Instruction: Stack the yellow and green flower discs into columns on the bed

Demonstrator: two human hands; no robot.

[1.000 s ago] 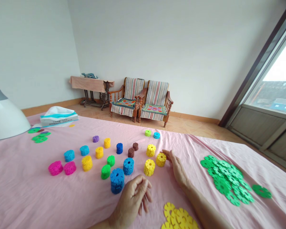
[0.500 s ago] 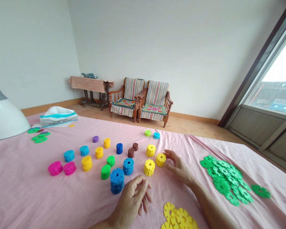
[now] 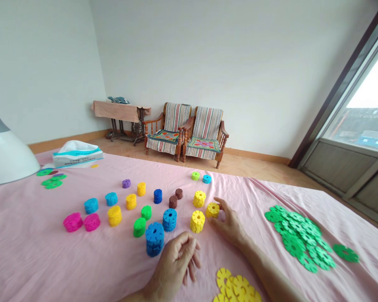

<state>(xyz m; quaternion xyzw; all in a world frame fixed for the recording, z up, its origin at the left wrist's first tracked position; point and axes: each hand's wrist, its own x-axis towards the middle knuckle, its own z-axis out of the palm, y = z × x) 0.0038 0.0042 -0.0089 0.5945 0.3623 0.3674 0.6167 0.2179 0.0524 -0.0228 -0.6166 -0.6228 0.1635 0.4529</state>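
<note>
My right hand (image 3: 229,224) curves around a short stack of yellow snowflake discs (image 3: 213,209), with the index finger at its back and the thumb at its front. My left hand (image 3: 176,262) rests on the cloth with its fingers loosely curled and the thumb against the index finger; nothing shows in it. Just left of that hand stands a tall blue disc stack (image 3: 155,239), with another blue stack (image 3: 169,220) behind it. Two more yellow stacks, one nearer (image 3: 197,222) and one farther (image 3: 199,199), stand left of my right hand. Loose yellow discs (image 3: 239,287) lie at the front.
A pile of green discs (image 3: 297,235) spreads on the right of the pink cloth (image 3: 50,260). Pink stacks (image 3: 73,222) and several other coloured stacks stand at left. Farther left are a tissue pack (image 3: 78,155) and a white cone-shaped object (image 3: 9,155).
My right hand has moved slightly left and closed in around the yellow stack, its thumb now in front. My left hand and the other stacks have stayed in place.
</note>
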